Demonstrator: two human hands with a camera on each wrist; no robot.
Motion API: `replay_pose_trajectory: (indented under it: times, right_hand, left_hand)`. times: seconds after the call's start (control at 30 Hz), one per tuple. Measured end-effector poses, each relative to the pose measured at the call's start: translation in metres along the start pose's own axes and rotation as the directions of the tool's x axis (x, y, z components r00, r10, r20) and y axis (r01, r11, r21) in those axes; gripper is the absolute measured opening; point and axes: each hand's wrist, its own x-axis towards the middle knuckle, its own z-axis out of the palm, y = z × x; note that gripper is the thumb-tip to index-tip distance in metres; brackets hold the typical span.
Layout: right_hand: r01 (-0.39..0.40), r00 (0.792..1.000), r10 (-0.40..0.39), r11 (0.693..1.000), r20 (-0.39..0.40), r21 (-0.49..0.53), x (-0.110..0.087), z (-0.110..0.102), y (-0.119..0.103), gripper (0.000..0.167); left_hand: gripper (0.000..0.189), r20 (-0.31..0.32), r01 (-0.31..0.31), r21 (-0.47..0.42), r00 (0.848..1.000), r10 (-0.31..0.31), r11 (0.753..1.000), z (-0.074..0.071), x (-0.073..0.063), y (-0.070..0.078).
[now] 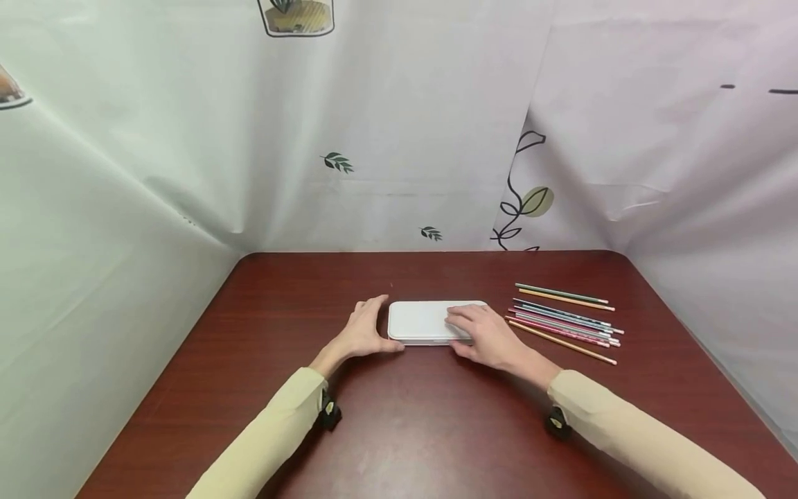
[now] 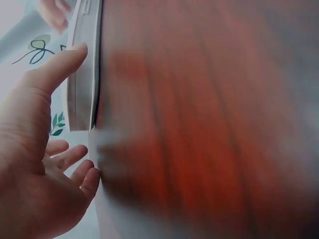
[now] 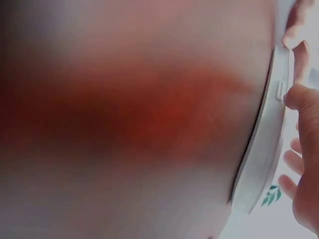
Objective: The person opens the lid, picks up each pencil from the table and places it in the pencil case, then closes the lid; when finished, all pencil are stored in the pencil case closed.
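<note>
White case (image 1: 419, 320) has the spread left hand (image 1: 361, 331) at its left end. The relaxed right hand (image 1: 489, 336) touches its right half.

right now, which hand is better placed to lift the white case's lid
Probably the right hand: its thumb is at the small front tab of the white case. The left hand sits at the case's left end, away from that tab.

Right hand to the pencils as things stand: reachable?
Probably yes: the pencils lie just to the right of the right hand, with nothing visible between. It would likely have to come off the white case first.
</note>
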Motion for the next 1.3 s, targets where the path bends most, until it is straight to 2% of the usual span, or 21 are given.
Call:
replay_pose_trajectory:
  times: [0.17,0.33,0.5,0.6,0.7,0.8,0.87,0.93,1.07,1.3]
  right_hand:
    - [-0.033,0.998,0.032,0.999,0.05,0.013,0.003,0.008,0.0,0.044]
    - [-0.036,0.999,0.036,0.999,0.024,0.032,0.002,0.01,0.004,0.043]
    - [0.026,1.0,-0.026,1.0,0.008,-0.008,0.004,0.011,0.006,0.042]
    - [0.096,0.995,-0.095,0.992,0.007,-0.082,0.006,0.011,0.007,0.04]
    - [0.208,0.978,-0.21,0.959,0.013,-0.193,0.009,0.012,0.008,0.034]
    - [0.327,0.941,-0.338,0.892,0.018,-0.311,0.012,0.015,0.008,0.025]
    - [0.379,0.916,-0.402,0.85,0.013,-0.365,0.012,0.017,0.009,0.023]
    - [0.403,0.9,-0.436,0.824,0.007,-0.398,0.013,0.019,0.009,0.029]
    - [0.413,0.891,-0.453,0.803,0.008,-0.429,0.015,0.018,0.008,0.038]
    - [0.401,0.901,-0.431,0.792,0.045,-0.459,0.015,0.018,0.005,0.04]
  left_hand:
    - [0.108,0.034,-0.003,-0.038,0.999,0.004,0.999,0.006,0.008,0.004]
    - [0.102,0.005,-0.007,-0.053,1.0,0.008,0.999,0.008,0.011,0.004]
    - [0.098,-0.008,-0.001,-0.073,1.0,0.0,0.997,0.008,0.011,0.002]
    - [0.097,-0.008,0.007,-0.078,1.0,-0.007,0.997,0.009,0.011,0.0]
    - [0.096,-0.015,0.009,-0.079,1.0,-0.01,0.997,0.01,0.011,-0.002]
    - [0.095,-0.025,0.006,-0.082,1.0,-0.008,0.997,0.011,0.01,-0.003]
    - [0.095,-0.03,0.001,-0.084,1.0,-0.004,0.996,0.011,0.01,-0.004]
    - [0.094,-0.032,-0.001,-0.084,0.999,-0.002,0.996,0.012,0.01,-0.005]
    - [0.093,-0.042,-0.007,-0.086,0.999,0.003,0.996,0.012,0.011,-0.007]
    - [0.092,-0.029,0.033,-0.104,0.999,-0.037,0.994,0.013,0.012,-0.008]
